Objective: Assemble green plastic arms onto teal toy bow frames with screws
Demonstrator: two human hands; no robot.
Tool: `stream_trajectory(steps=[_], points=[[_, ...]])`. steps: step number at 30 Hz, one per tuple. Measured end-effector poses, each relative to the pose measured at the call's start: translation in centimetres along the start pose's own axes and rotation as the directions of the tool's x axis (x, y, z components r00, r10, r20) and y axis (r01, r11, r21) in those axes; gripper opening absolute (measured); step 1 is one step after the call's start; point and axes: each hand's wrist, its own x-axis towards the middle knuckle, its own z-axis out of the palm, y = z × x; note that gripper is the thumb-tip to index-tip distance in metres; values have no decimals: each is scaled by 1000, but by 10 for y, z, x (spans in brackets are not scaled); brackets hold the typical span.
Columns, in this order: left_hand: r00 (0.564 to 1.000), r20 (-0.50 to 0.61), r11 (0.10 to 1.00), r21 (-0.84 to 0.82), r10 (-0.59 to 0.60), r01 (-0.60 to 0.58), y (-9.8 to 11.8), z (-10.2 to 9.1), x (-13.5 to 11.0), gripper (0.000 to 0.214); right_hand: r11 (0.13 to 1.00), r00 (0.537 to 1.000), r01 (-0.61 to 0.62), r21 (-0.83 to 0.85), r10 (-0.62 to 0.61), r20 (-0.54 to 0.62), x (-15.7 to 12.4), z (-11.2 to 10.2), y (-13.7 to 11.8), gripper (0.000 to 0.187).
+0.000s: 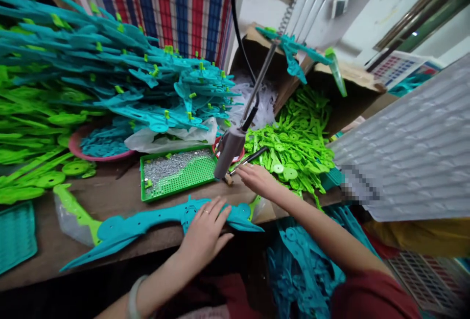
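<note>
A blue plastic toy bow-shaped piece point(147, 222) lies across the front of the table, with lime-green parts point(77, 206) showing at both ends. My left hand point(207, 226) rests on its middle, fingers spread, a ring on one finger. Farther right, my right hand point(257, 179) reaches over the table with fingers stretched out. Its fingertips are by the metal shaft of a black-handled tool point(256, 155); whether they touch it I cannot tell, and the thumb is hidden. Just left of them hangs a grey electric screwdriver point(229, 151). A green tray point(198, 185) of small metal screws stands behind the blue piece.
Blue pieces point(121, 71) are piled high at the back left, above lime-green parts point(29, 133). A pink bowl point(75, 148) holds small blue parts. More green parts point(293, 147) heap at the right. Blue pieces point(304, 265) lie below the table edge, beside grey corrugated sheeting point(411, 137).
</note>
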Motion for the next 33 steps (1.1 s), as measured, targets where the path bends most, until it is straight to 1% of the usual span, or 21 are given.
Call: stream_trajectory(steps=[2,3,4,6,8,9,11,12,13,14,15,16,18,20,22,24,25,27,28,30,33], points=[[990,2,940,313,142,-136,-18,16,6,50,993,997,67,-100,-70,-22,28,14,0,22],[983,-8,897,411,186,-166,-22,26,7,48,988,994,105,-111,-108,-15,39,19,1,22],[974,-29,862,472,224,-185,-23,36,9,46,985,991,132,-107,-133,-8,46,23,3,22],[956,-74,837,506,284,-209,-20,51,11,45,980,986,166,-105,-165,13,50,21,11,25],[935,-87,836,483,343,-261,-15,57,14,41,982,988,157,-110,-156,13,39,9,21,28],[928,-87,836,472,362,-281,-14,57,16,38,984,991,130,-121,-134,-18,29,0,25,29],[921,-84,832,466,380,-301,-12,56,21,35,989,987,29,-144,-52,-155,3,-22,27,28],[919,-83,829,467,386,-306,-12,55,22,35,988,972,-46,-146,11,-235,-12,-34,24,26],[917,-82,829,465,390,-311,-12,55,21,36,981,948,-140,-133,94,-304,-27,-45,18,23],[914,-86,832,455,396,-318,-12,55,20,36,965,921,-240,-102,193,-338,-42,-55,10,20],[913,-95,842,434,397,-321,-11,55,16,36,936,889,-347,-56,310,-338,-56,-62,1,17],[913,-105,856,403,395,-324,-10,55,12,36,895,851,-446,11,428,-306,-69,-66,-9,16],[920,-121,890,326,374,-319,-7,56,4,35,785,765,-592,182,618,-181,-93,-66,-28,14],[923,-129,907,280,361,-316,-6,57,1,34,653,677,-680,333,734,-58,-111,-59,-41,20],[917,-129,898,292,377,-328,-6,58,3,33,518,575,-743,424,818,8,-121,-54,-48,20],[908,-125,885,311,400,-347,-7,59,7,33,410,468,-783,467,884,8,-124,-52,-51,16],[905,-122,883,306,407,-356,-7,59,8,33,367,416,-795,482,909,-6,-123,-52,-52,18],[905,-125,893,260,407,-366,-6,59,5,32,302,339,-800,518,941,-26,-118,-53,-52,25],[905,-126,900,230,406,-371,-6,59,0,32,279,318,-796,538,948,-21,-115,-53,-53,27],[900,-152,907,183,408,-380,-7,58,-11,30,255,312,-781,570,950,2,-112,-50,-53,30],[841,-227,871,136,491,-472,-10,58,-22,26,269,334,-775,571,942,10,-114,-40,-50,34]])
